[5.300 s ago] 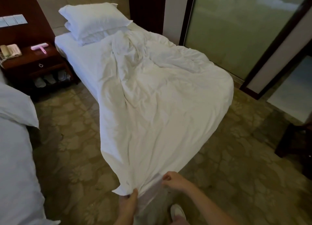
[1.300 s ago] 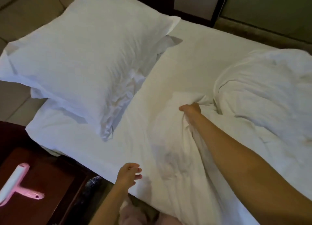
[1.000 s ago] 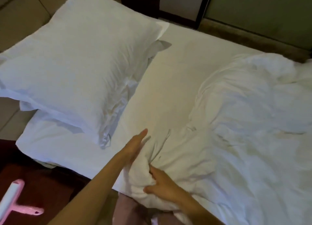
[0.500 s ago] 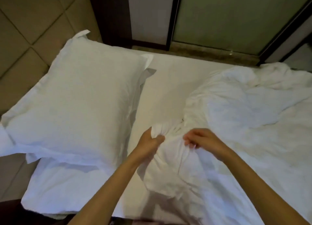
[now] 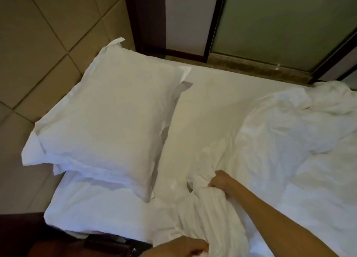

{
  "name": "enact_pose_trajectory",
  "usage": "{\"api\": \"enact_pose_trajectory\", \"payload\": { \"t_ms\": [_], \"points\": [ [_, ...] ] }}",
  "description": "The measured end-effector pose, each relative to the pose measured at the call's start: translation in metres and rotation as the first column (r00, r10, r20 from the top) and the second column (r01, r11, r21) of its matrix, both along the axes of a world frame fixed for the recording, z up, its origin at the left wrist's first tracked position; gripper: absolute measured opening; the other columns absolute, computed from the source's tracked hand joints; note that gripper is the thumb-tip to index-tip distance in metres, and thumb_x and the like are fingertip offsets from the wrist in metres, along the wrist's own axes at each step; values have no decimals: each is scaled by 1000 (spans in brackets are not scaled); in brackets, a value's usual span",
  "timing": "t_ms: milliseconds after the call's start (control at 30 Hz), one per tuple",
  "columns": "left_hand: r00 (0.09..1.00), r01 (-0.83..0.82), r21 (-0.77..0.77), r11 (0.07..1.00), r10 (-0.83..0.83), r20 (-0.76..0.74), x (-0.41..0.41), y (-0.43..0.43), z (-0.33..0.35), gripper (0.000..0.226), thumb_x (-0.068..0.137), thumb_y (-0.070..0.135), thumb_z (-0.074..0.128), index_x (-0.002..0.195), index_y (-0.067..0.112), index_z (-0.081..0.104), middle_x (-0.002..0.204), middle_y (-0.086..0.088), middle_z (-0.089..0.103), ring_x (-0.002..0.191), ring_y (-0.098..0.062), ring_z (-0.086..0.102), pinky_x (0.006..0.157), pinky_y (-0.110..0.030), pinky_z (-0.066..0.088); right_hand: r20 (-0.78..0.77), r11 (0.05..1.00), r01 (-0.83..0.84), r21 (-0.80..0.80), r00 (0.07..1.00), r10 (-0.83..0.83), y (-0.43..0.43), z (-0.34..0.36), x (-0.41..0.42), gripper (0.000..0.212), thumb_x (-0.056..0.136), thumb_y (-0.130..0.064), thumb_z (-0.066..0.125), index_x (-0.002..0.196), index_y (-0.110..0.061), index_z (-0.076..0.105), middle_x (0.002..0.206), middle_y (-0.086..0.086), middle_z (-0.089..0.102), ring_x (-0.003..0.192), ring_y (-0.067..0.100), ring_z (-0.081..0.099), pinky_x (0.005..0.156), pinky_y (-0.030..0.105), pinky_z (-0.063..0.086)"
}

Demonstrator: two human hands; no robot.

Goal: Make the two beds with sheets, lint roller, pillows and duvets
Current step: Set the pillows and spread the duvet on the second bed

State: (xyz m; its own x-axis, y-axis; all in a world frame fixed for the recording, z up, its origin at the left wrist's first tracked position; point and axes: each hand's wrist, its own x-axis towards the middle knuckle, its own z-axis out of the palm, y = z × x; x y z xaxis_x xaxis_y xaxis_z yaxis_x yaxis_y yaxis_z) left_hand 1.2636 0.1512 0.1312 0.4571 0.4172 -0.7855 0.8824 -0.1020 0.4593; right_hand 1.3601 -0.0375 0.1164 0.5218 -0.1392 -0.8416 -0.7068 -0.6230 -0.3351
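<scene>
Right hand [image 5: 220, 182] clutches a bunched fold of the duvet [image 5: 289, 150]. Left hand [image 5: 181, 247] curls round its near edge, beside two stacked pillows [image 5: 108, 121].

Pillow [image 5: 108, 117] lies left of duvet [image 5: 289, 150], seemingly atop second pillow [image 5: 96, 206].

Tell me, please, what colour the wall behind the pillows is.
Beige square panels on the wall, seen in the head view.

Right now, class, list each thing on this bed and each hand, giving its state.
pillows: stacked at the head end.
sheet: spread smooth, partly uncovered.
duvet: crumpled, bunched toward the near edge.
right hand: gripping a duvet fold.
left hand: gripping the duvet's near edge.
</scene>
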Motion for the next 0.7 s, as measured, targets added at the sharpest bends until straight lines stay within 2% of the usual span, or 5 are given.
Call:
{"api": "enact_pose_trajectory", "payload": {
  "t_ms": [100,200,367,533,700],
  "points": [
    [834,517,-454,726,-547,73,-2,31,27,55,97,54,31,97,14,69,106,-6,69,91,-17,62,90,-32,45,154,917,164,364,960,-233,-27,40,2,49,84,-4,67,130,-2,51,124,11,60,102,20,58,90,28,47],
    [980,192,-433,881,-198,30,57,42,11,60,89,67,34,107,18,64,108,-4,67,91,-22,62,77,-32,46,199,791,24,611,963,-183,-39,97,-2,52,78,-15,75,126,-11,56,121,5,65,106,16,64,84,22,52],
    [983,21,-785,619,-154,-96,122,-20,0,77,77,70,55,117,6,65,113,-17,67,106,-32,61,91,-41,49,158,819,-197,539,979,132,-48,115,-37,53,81,-26,73,130,-24,52,128,-12,58,117,3,55,101,21,42],
    [992,127,-761,636,-83,97,145,-81,31,18,79,10,63,61,10,63,60,-7,60,54,-19,60,58,-26,45,145,865,-352,358,936,321,-89,102,-56,49,83,-32,72,128,-26,52,124,-16,57,119,6,52,102,20,40],
    [869,333,-657,676,51,492,215,-82,131,14,90,3,50,80,6,60,58,-4,66,51,-15,65,52,-20,53,174,866,-190,463,977,121,-104,135,-30,60,83,-29,71,136,-29,42,126,-11,58,111,1,58,91,18,48]
  ]
}}
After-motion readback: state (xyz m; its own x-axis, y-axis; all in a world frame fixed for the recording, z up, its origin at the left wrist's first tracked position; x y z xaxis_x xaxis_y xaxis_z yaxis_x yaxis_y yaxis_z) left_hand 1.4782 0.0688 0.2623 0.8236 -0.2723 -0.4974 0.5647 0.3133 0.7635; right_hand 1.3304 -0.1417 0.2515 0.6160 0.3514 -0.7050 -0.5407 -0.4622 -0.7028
